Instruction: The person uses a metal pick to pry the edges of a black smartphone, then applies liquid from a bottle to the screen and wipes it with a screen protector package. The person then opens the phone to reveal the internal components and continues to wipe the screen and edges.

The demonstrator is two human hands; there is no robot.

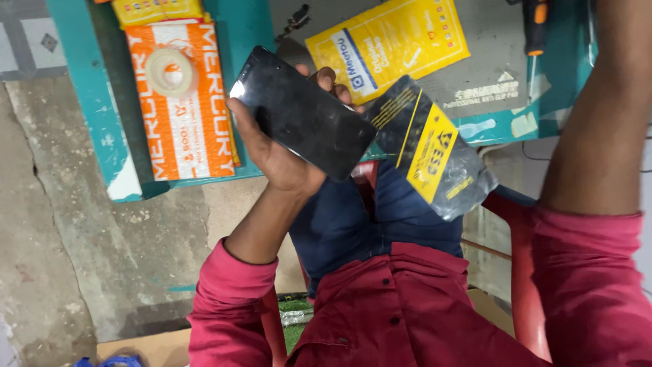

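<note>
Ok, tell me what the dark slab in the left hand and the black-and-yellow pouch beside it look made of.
Dark slab: seemingly glass, glossy black; a bright glint at its corner by the left hand. Black-and-yellow pouch: likely thin plastic film, shiny, creased and partly see-through.

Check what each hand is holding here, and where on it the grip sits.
The left hand holds a black phone screen panel by its long edges, palm behind it. The right forearm reaches past the top edge, hand out of view, so its hold cannot be told.
</note>
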